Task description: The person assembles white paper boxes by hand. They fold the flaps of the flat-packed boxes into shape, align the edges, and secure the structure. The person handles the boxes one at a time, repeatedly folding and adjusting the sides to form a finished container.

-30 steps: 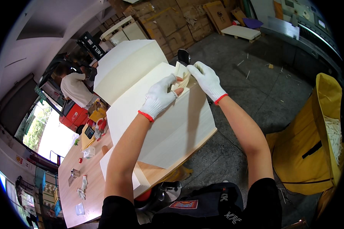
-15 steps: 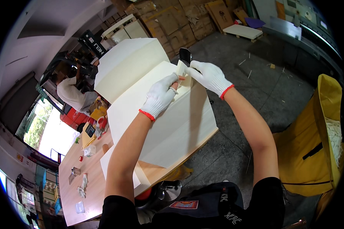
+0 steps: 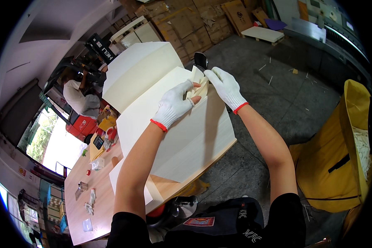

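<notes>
A thick stack of cream paper sheets lies on the wooden table in front of me. At its far right corner, several sheet corners are bent up and fanned. My left hand, in a white knitted glove with bare thumb and fingertip, rests on the stack. Its thumb and forefinger are spread apart beside the raised corners. My right hand, gloved in white with a red cuff, is closed at the outer edge of these corners, its fingertips pinching the paper.
Behind stands another cream paper stack. The table carries a calculator, a glove and small items at left. A yellow bag with paper strips stands right. A person sits by a red forklift.
My left thumb and forefinger have spread wider apart. My right hand has shifted slightly left and turned more upright, and the paper corners are more fanned.
</notes>
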`<move>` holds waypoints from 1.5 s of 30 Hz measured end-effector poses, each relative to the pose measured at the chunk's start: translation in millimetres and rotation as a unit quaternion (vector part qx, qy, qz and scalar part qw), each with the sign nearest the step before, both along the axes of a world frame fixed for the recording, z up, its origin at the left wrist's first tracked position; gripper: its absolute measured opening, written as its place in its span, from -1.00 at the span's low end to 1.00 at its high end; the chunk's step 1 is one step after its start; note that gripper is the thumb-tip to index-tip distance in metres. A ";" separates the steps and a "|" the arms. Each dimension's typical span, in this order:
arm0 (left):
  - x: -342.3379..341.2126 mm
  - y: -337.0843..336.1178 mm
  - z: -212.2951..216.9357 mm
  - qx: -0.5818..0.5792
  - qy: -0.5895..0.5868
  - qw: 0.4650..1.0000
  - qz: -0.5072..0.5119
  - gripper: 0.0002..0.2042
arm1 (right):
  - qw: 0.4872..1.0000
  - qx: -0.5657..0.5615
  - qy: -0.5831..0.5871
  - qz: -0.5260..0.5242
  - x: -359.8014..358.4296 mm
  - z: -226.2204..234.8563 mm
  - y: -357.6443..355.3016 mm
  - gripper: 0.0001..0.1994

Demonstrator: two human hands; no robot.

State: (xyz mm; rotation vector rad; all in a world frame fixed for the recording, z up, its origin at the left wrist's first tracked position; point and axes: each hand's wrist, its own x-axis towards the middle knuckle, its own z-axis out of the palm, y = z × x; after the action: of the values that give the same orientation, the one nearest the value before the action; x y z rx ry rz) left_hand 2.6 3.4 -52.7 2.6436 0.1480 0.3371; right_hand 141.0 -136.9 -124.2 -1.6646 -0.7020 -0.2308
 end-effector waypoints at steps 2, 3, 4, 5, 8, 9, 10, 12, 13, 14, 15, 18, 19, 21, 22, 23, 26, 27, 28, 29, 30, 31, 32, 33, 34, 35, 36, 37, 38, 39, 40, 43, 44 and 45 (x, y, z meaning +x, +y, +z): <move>-0.3 1.0 -0.5 -0.001 -0.002 1.000 -0.002 -0.63 | 1.000 -0.001 0.001 -0.001 1.2 -1.3 1.1 -0.46; -0.1 -0.4 0.1 -0.001 0.000 1.000 -0.003 -0.64 | 1.000 0.000 0.002 -0.003 1.8 -1.8 0.3 -0.46; -0.1 -1.9 0.9 -0.002 0.002 1.000 -0.004 -0.64 | 1.000 0.002 0.003 -0.004 2.2 -2.1 -0.4 -0.46; -0.8 -3.9 2.6 -0.009 0.002 1.000 -0.008 -0.65 | 1.000 0.003 0.004 -0.006 2.2 -2.1 -1.2 -0.46; -4.0 -4.7 3.6 -0.028 -0.002 1.000 -0.006 -0.66 | 1.000 0.007 0.024 0.007 -3.4 0.8 -1.9 -0.46; -4.4 -4.5 3.2 -0.033 -0.008 0.999 -0.002 -0.66 | 1.000 0.001 0.020 0.003 -3.5 0.9 -1.7 -0.46; -4.6 -3.9 2.7 -0.037 -0.015 0.999 0.002 -0.66 | 1.000 -0.005 0.015 -0.001 -3.4 1.2 -1.5 -0.47; -0.3 1.5 -1.5 -0.019 -0.015 1.000 -0.012 -0.67 | 1.000 -0.015 0.014 -0.008 -2.5 1.6 -1.9 -0.47; 1.3 2.7 -2.5 -0.009 -0.015 1.000 -0.020 -0.68 | 1.000 -0.018 0.017 -0.012 -1.7 1.4 -2.4 -0.47; 1.5 2.1 -2.4 -0.016 -0.005 1.000 -0.014 -0.68 | 0.999 -0.021 0.020 -0.016 -1.2 1.2 -2.8 -0.47; 1.5 1.4 -2.3 -0.022 0.006 1.000 -0.007 -0.69 | 1.000 -0.011 0.018 -0.013 -1.0 -0.1 -1.9 -0.47; 1.4 2.2 -4.5 0.014 -0.006 1.000 -0.012 -0.68 | 1.000 0.009 0.014 -0.007 -2.1 -1.9 -0.8 -0.48; 1.0 2.4 -5.0 0.035 -0.018 0.999 -0.017 -0.68 | 1.000 0.008 0.015 -0.008 -2.8 -1.3 -0.9 -0.48; 0.3 -2.2 0.3 0.014 0.009 1.000 0.002 -0.66 | 1.000 0.005 0.016 -0.012 -2.4 -1.1 -0.9 -0.48; 0.8 -3.6 2.0 0.003 0.023 1.000 0.012 -0.65 | 1.000 0.002 0.016 -0.015 -1.1 -2.0 -0.7 -0.48; 1.5 -3.1 1.8 0.002 0.022 1.000 0.008 -0.65 | 1.000 -0.001 0.017 -0.019 0.2 -2.9 -0.5 -0.48; -0.8 -4.9 4.2 -0.010 0.021 1.000 -0.005 -0.64 | 1.000 0.006 0.017 -0.018 -0.4 -2.9 -1.8 -0.48; -3.4 -7.8 6.6 -0.019 0.025 0.999 -0.006 -0.63 | 1.000 -0.003 0.018 -0.019 -0.5 -2.5 -2.2 -0.48; -5.1 -9.5 8.6 -0.029 0.029 0.999 -0.007 -0.62 | 1.000 -0.011 0.020 -0.020 -0.4 -2.1 -2.7 -0.49; -3.8 -7.0 6.2 -0.004 0.004 0.999 -0.037 -0.60 | 0.999 -0.018 0.022 -0.021 -0.4 -1.3 -3.6 -0.49; -2.5 -3.9 1.9 0.021 -0.021 0.997 -0.065 -0.59 | 0.999 -0.028 0.017 -0.030 -1.8 1.0 -6.0 -0.50; -3.7 -1.9 -0.4 0.058 -0.045 0.995 -0.068 -0.57 | 0.998 -0.036 0.013 -0.039 -3.9 4.5 -9.3 -0.51; -6.3 -1.5 -1.6 0.096 -0.069 0.991 -0.068 -0.56 | 0.998 -0.045 0.008 -0.048 -5.7 6.5 -11.8 -0.51; -10.8 -4.7 -2.0 0.144 -0.093 0.984 -0.042 -0.55 | 0.995 -0.036 -0.022 -0.086 -5.7 5.5 -15.0 -0.52; -15.1 -6.9 -0.5 0.192 -0.115 0.975 -0.015 -0.54 | 0.991 -0.026 -0.053 -0.122 -6.9 5.3 -18.9 -0.52; -17.7 -8.9 6.8 0.229 -0.057 0.971 0.029 -0.55 | 0.994 -0.012 -0.052 -0.098 -6.3 8.2 -25.8 -0.57; -17.3 -12.1 13.4 0.259 0.006 0.963 0.070 -0.56 | 0.992 0.023 -0.072 -0.098 -12.7 13.3 -31.9 -0.61; -22.0 -9.1 17.3 0.286 0.073 0.948 0.120 -0.56 | 0.992 0.044 -0.091 -0.077 -23.5 20.6 -30.2 -0.62; -21.6 0.5 21.2 0.264 0.058 0.956 0.116 -0.57 | 0.990 0.065 -0.108 -0.054 -35.0 29.1 -27.2 -0.64; -19.4 14.9 28.8 0.242 0.041 0.963 0.116 -0.57 | 0.990 0.061 -0.125 -0.008 -49.5 37.9 -24.7 -0.63; -18.7 30.6 35.2 0.218 0.024 0.968 0.118 -0.56 | 0.987 0.046 -0.150 0.022 -66.0 45.2 -18.9 -0.61; -44.8 61.3 71.1 0.100 -0.131 0.970 0.178 -0.61 | 0.956 -0.010 -0.280 0.090 -104.2 45.7 15.4 -0.48; -58.7 65.5 87.0 0.010 -0.158 0.967 0.200 -0.63 | 0.944 -0.042 -0.311 0.104 -117.2 43.3 27.0 -0.46; -72.5 92.2 96.0 -0.020 -0.215 0.958 0.191 -0.65 | 0.928 -0.069 -0.345 0.122 -138.0 43.0 41.9 -0.43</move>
State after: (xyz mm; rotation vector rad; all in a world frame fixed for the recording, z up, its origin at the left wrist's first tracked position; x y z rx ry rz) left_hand -69.9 95.6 43.3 2.4207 0.5152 1.0119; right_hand 3.0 -95.0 -81.2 -1.6017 -1.4711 -0.6146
